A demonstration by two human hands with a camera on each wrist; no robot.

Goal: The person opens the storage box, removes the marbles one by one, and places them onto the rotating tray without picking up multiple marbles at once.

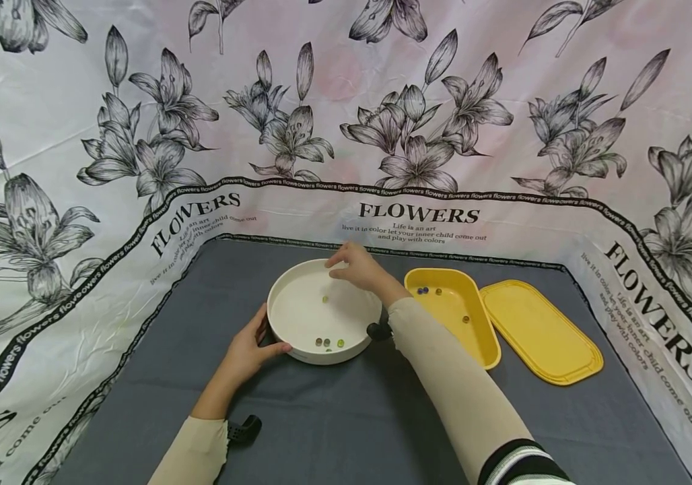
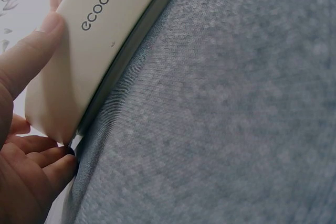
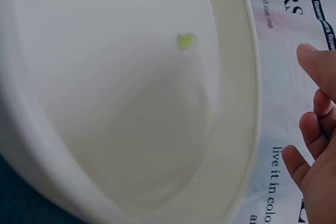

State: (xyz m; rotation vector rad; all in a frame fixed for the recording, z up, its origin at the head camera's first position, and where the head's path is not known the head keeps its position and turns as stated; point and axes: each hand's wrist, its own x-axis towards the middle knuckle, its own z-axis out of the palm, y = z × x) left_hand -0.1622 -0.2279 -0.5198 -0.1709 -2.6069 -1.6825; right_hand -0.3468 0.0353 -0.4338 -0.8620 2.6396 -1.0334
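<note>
My left hand (image 1: 246, 356) grips the near left side of a round white tray (image 1: 297, 306). In the left wrist view the thumb (image 2: 34, 48) presses its outer wall, marked "ecoco", and the fingers (image 2: 52, 166) curl at its lower edge. Several glass marbles (image 1: 326, 342) lie along the tray's near side, and a single greenish marble (image 1: 324, 299) sits nearer the middle. Over the tray's far rim hovers my right hand (image 1: 361, 269), thumb and index finger apart. The right wrist view shows its loosely bent fingers (image 3: 312, 135) with nothing between them.
Right of the tray stands a yellow box (image 1: 452, 303) with several marbles (image 1: 439, 292) inside. Its yellow lid (image 1: 542, 333) lies beside it on the grey cloth (image 1: 322, 417). A flower-printed backdrop (image 1: 297, 209) rises behind and along both sides.
</note>
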